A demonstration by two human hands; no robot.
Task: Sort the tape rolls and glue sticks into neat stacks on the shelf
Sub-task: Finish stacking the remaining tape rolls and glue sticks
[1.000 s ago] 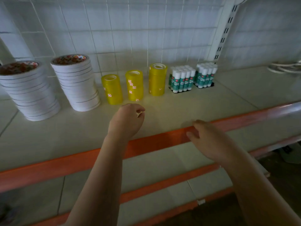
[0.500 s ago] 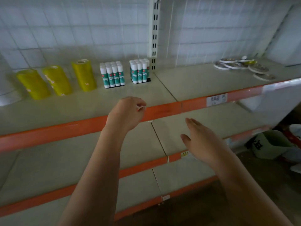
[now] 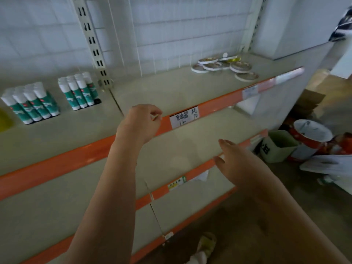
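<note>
White tiled wall backs the orange-edged shelf [image 3: 219, 107], where glue sticks [image 3: 32, 103] stand in two upright blocks at left and flat tape rolls [image 3: 222, 66] lie scattered, overlapping, far right. Left hand [image 3: 141, 122] hangs clenched on nothing visible, right hand [image 3: 234, 164] loose-fingered and empty; reaching across could likely knock the glue sticks over, while a green bin [image 3: 276, 147] on the floor shows no contents

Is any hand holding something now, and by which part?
Nothing is held. The left hand has curled fingers but no object; the right hand is open in the air.
</note>
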